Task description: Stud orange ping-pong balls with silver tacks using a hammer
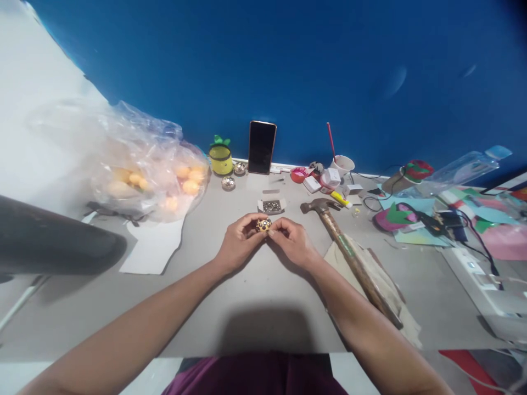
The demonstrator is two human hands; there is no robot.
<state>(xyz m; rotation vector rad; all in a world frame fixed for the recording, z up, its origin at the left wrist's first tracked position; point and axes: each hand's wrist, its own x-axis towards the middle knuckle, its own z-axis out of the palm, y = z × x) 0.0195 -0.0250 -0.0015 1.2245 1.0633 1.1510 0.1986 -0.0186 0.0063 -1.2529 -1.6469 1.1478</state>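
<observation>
Between the fingertips of both my hands is a small yellowish ball (263,225) dotted with dark and shiny studs. My left hand (242,240) grips it from the left, thumb below and index finger above. On its right side the thumb and bent fingers of my right hand (290,238) press together against it; any tiny piece between them is hidden. Just beyond the hands lies an open small box (272,207) full of shiny metal bits, perhaps tacks. Farther back sit two silvery studded balls, one (228,183) nearer and one (239,168) by the wall.
A claw hammer (346,247) lies on a folded cloth (395,285) at my right. Upright against the blue wall leans a phone (262,147). Plastic bags (152,164) and a dark cylinder (57,236) occupy the left. Rightward are a cup (342,164), coloured papers and a power strip (473,274).
</observation>
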